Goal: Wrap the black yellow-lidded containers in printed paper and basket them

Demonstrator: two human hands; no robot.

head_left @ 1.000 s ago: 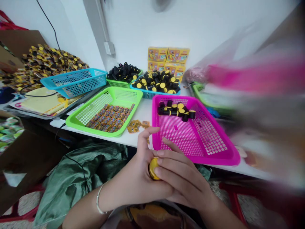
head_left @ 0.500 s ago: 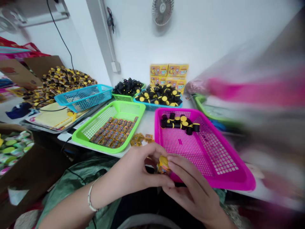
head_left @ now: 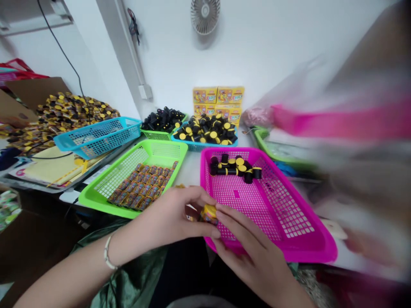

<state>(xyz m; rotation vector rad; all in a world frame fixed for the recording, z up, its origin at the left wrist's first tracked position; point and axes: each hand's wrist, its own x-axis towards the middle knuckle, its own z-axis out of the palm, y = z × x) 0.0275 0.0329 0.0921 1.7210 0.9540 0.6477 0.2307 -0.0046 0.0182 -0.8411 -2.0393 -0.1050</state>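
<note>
Between my two hands is a small yellow-topped canister (head_left: 209,213) with a colourful printed wrap. My left hand (head_left: 189,214) curls around its left side, thumb below and fingers above. From the right, the fingers of my right hand (head_left: 245,239) press against it. Just behind the hands lies the pink basket (head_left: 239,209), with black canisters (head_left: 236,167) with yellow lids grouped at its far end. Left of my left hand is the green basket (head_left: 105,184), where wrapped canisters (head_left: 143,186) lie in rows. Fingers partly hide the held canister.
At the back, a blue basket (head_left: 195,146) is heaped with black-and-yellow canisters, in front of stacked yellow boxes (head_left: 230,95). An empty-looking blue basket (head_left: 96,139) sits left, before a large pile of canisters (head_left: 70,107). A blurred person (head_left: 369,128) is at the right.
The view has shifted slightly, so the baskets appear further left. Both hands still grip the canister, which seems slightly turned between the fingers.
</note>
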